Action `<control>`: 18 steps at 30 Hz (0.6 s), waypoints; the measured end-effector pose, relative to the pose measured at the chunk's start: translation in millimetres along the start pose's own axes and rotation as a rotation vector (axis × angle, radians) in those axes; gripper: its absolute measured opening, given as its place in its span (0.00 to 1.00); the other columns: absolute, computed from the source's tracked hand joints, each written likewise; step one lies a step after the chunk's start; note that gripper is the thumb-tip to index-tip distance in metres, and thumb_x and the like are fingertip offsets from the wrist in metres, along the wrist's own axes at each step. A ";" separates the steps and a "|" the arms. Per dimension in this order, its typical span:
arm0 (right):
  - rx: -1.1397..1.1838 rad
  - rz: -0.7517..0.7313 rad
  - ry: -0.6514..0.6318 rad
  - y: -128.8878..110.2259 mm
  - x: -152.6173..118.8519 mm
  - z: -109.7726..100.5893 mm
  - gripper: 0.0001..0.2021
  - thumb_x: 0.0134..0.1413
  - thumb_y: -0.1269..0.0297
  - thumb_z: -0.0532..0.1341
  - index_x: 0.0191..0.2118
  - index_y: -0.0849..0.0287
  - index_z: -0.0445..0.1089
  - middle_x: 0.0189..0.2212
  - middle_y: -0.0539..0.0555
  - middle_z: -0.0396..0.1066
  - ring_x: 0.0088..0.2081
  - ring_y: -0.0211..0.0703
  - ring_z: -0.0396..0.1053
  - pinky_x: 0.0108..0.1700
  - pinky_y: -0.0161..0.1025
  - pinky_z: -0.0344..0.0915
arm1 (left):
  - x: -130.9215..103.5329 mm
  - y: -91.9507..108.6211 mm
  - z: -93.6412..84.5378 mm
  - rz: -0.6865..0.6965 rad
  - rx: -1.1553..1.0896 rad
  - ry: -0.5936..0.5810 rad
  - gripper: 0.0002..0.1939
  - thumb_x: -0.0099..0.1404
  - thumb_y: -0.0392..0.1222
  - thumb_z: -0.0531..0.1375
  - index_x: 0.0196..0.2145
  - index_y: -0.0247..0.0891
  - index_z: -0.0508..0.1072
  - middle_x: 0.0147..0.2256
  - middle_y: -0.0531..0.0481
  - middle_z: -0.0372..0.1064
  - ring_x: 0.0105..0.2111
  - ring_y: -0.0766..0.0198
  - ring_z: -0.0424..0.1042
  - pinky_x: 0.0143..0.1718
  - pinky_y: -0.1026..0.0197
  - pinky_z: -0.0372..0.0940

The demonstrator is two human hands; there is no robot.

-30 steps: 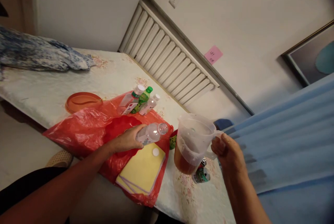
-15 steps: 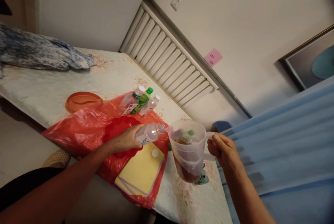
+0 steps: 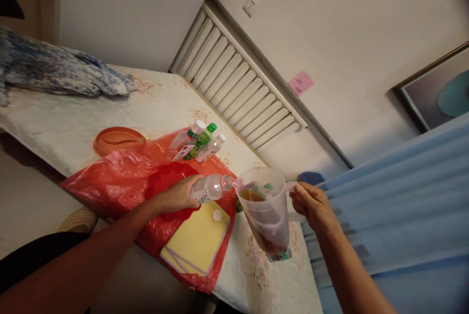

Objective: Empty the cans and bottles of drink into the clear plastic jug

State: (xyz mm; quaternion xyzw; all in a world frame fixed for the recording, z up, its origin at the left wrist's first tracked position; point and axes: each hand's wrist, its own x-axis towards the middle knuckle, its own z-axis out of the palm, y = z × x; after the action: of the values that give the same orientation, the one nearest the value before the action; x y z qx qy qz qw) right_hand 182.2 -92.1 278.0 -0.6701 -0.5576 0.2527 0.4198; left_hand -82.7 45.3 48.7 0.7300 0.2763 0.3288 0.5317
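My left hand (image 3: 180,193) is wrapped round a clear plastic bottle (image 3: 210,189) with a pale label, its uncapped mouth pointing right. Against that mouth sits the spout of a translucent measuring jug (image 3: 269,221), tilted left, with brown liquid inside. My right hand (image 3: 311,205) grips the jug's handle. Below the bottle lie folded yellow cloths (image 3: 198,240) with a white bottle cap (image 3: 217,215) on top. A red scalloped bowl (image 3: 157,182) rests partly behind my left hand, on a red plastic bag (image 3: 113,182).
Behind stand a white-capped bottle (image 3: 183,142), a green bottle (image 3: 201,144) and a small clear bottle (image 3: 211,149). An orange lid (image 3: 119,141) lies left on the flowered tablecloth (image 3: 161,101). A can (image 3: 280,255) is partly hidden behind the jug. A blue curtain (image 3: 395,206) hangs right.
The jug has tipped further left, and the brown liquid inside has shifted towards the spout. My right hand has moved slightly left with the handle. The bottle stays nearly in place.
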 end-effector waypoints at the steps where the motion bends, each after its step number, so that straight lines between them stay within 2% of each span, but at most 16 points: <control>1: -0.005 0.001 -0.004 -0.5 0.8 -0.2 0.23 0.47 0.45 0.67 0.20 0.58 0.62 0.11 0.42 0.49 0.14 0.29 0.42 0.18 0.32 0.38 | 0.1 -0.1 -0.1 0.001 0.004 0.002 0.33 0.47 0.39 0.64 0.53 0.42 0.64 0.48 0.46 0.70 0.46 0.53 0.71 0.41 0.60 0.66; 18: -0.176 0.011 -0.059 -6.0 9.8 -4.9 0.23 0.51 0.43 0.64 0.23 0.59 0.65 0.12 0.42 0.48 0.16 0.29 0.42 0.19 0.32 0.39 | -1.3 -1.3 0.3 0.041 0.030 0.014 0.33 0.48 0.38 0.63 0.54 0.43 0.65 0.51 0.46 0.69 0.50 0.52 0.69 0.48 0.57 0.65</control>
State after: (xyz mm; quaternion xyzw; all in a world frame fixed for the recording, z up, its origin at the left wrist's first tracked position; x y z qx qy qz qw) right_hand 185.4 -84.0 286.9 -0.6997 -0.5862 0.2247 0.3410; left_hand -83.4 44.5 47.1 0.7411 0.2698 0.3407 0.5118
